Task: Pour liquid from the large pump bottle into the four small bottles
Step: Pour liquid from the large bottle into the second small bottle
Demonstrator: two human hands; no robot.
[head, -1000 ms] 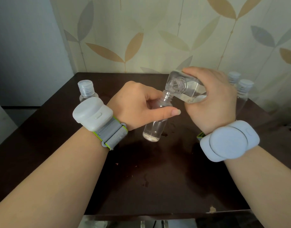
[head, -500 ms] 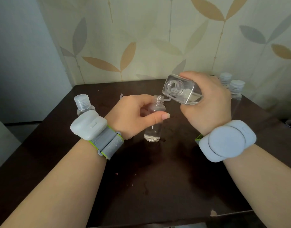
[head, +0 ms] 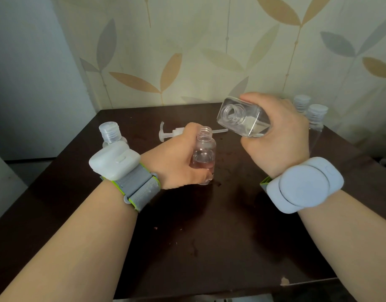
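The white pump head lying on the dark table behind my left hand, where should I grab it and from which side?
Probably best to pinch the white plastic pump head at its thick collar, coming down from above. It lies flat on the dark wooden table, spout left and thin dip tube right, so the collar looks the sturdiest part. The left hand, holding the small clear open bottle, partly hides it.

A dark brown table [head: 209, 236] stands in a wallpapered corner. On it lie a white pump head [head: 172, 133] on its side, one capped small bottle [head: 110, 132] at back left, two capped bottles [head: 314, 118] at back right.
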